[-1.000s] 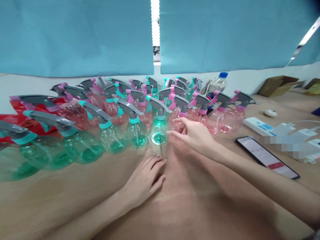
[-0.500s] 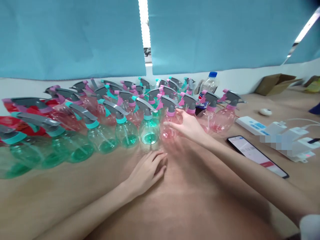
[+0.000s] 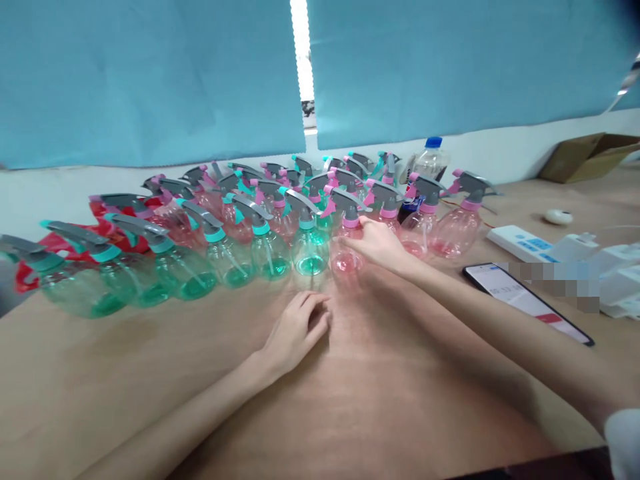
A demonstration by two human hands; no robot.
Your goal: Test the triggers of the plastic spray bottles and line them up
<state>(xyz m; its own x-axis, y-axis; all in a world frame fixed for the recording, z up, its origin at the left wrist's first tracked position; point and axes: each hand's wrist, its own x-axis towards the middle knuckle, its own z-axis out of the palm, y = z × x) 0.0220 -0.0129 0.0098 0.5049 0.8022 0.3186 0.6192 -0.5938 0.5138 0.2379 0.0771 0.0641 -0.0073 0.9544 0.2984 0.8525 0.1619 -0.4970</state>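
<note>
My right hand [image 3: 377, 245] is at a pink spray bottle [image 3: 346, 262] in the front row, thumb and fingers around its upper body just below the pink collar. The bottle stands upright on the table, with a grey and pink trigger head. My left hand [image 3: 299, 333] lies on the table in front of the row, fingers loosely bent and holding nothing. Nearest to it stands a green spray bottle [image 3: 310, 253] with a turquoise collar and a little green liquid. More green spray bottles [image 3: 231, 265] run off to the left. Another pink spray bottle [image 3: 456, 230] stands at the row's right end.
Behind the front row stand several more spray bottles. A bottle with a blue cap [image 3: 433, 157] is at the back. On the right are a phone [image 3: 525, 300], a white power strip [image 3: 520, 243], a small white object [image 3: 559, 217] and a cardboard box [image 3: 580, 157]. Red plastic [image 3: 55, 250] lies at left.
The camera view has turned a little to the left, so more of the row's left end shows. Both hands keep nearly the same places, the right one still at the pink bottle.
</note>
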